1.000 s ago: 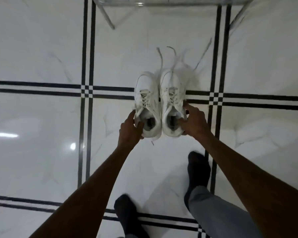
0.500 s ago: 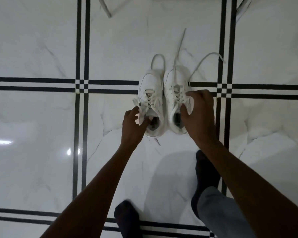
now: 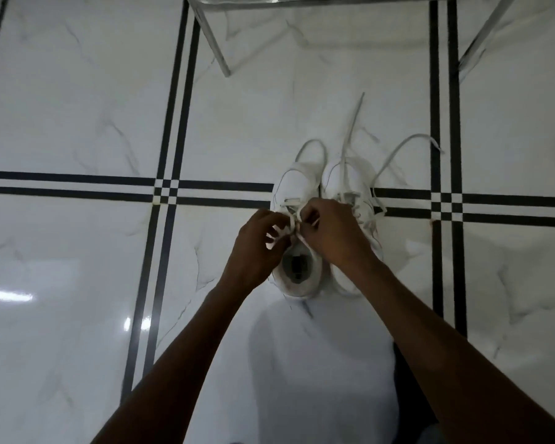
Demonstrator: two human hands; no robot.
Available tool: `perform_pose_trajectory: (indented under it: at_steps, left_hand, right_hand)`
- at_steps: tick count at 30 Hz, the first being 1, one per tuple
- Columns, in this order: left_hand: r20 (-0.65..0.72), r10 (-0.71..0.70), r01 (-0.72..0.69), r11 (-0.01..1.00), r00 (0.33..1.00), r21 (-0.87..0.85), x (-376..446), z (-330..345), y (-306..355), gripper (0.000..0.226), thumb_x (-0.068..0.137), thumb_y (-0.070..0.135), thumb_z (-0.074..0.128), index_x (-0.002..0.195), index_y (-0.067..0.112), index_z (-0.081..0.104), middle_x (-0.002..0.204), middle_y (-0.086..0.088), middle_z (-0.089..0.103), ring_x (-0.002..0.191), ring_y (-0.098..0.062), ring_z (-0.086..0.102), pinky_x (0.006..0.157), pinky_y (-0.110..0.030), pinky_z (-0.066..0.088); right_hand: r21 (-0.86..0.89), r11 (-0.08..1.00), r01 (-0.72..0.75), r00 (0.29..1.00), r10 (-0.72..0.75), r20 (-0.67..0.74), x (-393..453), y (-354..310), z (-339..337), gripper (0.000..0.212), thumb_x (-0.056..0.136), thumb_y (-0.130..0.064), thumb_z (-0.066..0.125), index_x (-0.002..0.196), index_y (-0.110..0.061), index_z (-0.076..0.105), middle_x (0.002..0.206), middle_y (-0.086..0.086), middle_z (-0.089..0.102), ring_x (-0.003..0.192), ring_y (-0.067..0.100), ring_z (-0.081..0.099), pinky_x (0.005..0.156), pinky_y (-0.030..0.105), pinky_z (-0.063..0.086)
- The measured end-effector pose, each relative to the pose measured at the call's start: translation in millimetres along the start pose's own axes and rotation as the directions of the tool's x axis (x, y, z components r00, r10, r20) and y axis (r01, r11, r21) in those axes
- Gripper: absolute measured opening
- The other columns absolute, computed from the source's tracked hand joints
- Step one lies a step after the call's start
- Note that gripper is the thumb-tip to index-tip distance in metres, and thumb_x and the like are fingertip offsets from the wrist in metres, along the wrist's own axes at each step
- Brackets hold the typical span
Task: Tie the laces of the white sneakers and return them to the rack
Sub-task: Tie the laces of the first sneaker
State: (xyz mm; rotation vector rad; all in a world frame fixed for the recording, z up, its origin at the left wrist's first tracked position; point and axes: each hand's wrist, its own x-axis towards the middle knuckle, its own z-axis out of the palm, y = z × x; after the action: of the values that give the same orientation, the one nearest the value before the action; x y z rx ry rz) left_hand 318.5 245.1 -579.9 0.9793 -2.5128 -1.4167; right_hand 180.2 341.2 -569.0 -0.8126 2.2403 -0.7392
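Note:
Two white sneakers stand side by side on the floor, toes pointing away from me. The left sneaker (image 3: 297,184) has both my hands over its tongue. My left hand (image 3: 257,248) and my right hand (image 3: 330,235) each pinch a strand of its lace (image 3: 292,221) close together. One loop of that lace (image 3: 311,149) lies past the toe. The right sneaker (image 3: 350,179) is partly hidden by my right hand; its loose laces (image 3: 398,149) trail out over the floor ahead and to the right.
The floor is glossy white marble tile (image 3: 77,107) with black double border lines (image 3: 170,123). The metal legs of the rack (image 3: 217,43) stand at the top of the view, just beyond the sneakers. My legs show at the bottom edge.
My hands let go of the sneakers' heels and sides. Both moved onto the left sneaker's lace and closed on it. The sneakers now rest on the floor.

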Motion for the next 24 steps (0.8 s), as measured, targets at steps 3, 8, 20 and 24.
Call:
perform_pose_trajectory:
  at_steps: [3, 8, 20, 24]
  left_hand:
    - [-0.031, 0.059, -0.059, 0.998, 0.998, 0.008, 2.2, -0.3, -4.2, 0.011, 0.091, 0.018, 0.074, 0.1, 0.015, 0.069, 0.1, 0.0, 0.065, 0.087, -0.018, 0.066, 0.079, -0.039, 0.061]
    - [-0.132, 0.093, -0.093, 0.996, 0.987, 0.013, 16.7, 1.4, -12.3, 0.007, 0.095, 0.012, 0.07, 0.097, 0.009, 0.064, 0.095, -0.001, 0.067, 0.087, -0.014, 0.066, 0.08, -0.033, 0.058]
    - [-0.211, 0.091, -0.052, 0.982, 0.973, 0.184, 21.4, -8.4, 7.0, 0.005, 0.098, 0.007, 0.059, 0.097, 0.007, 0.054, 0.079, -0.012, 0.071, 0.07, -0.033, 0.065, 0.063, -0.051, 0.053]
    - [-0.233, 0.076, -0.021, 0.973, 0.97, 0.23, 20.0, -3.7, 6.6, 0.005, 0.098, 0.003, 0.054, 0.102, 0.005, 0.052, 0.079, -0.014, 0.069, 0.064, -0.029, 0.056, 0.056, -0.037, 0.038]
  right_hand:
    - [0.057, 0.998, 0.024, 0.999, -0.022, -0.046, -0.1, 7.1, 4.8, 0.008, 0.089, -0.019, 0.072, 0.087, -0.016, 0.065, 0.089, 0.003, 0.073, 0.083, 0.02, 0.069, 0.076, 0.037, 0.057]
    - [0.113, 0.989, 0.094, 0.984, -0.075, -0.16, 7.3, 10.7, 10.7, 0.014, 0.091, -0.013, 0.066, 0.085, -0.019, 0.055, 0.085, 0.003, 0.071, 0.083, 0.021, 0.069, 0.075, 0.037, 0.056]
    - [-0.023, 0.995, 0.1, 0.958, -0.103, -0.27, 4.6, -9.9, 12.9, 0.009, 0.098, -0.011, 0.057, 0.105, -0.006, 0.054, 0.097, 0.013, 0.073, 0.088, 0.028, 0.07, 0.062, 0.029, 0.04]
    - [-0.113, 0.988, 0.101, 0.939, -0.132, -0.317, 2.8, -10.1, 23.3, 0.017, 0.094, -0.008, 0.059, 0.109, -0.009, 0.05, 0.097, 0.013, 0.074, 0.087, 0.031, 0.071, 0.066, 0.04, 0.057]
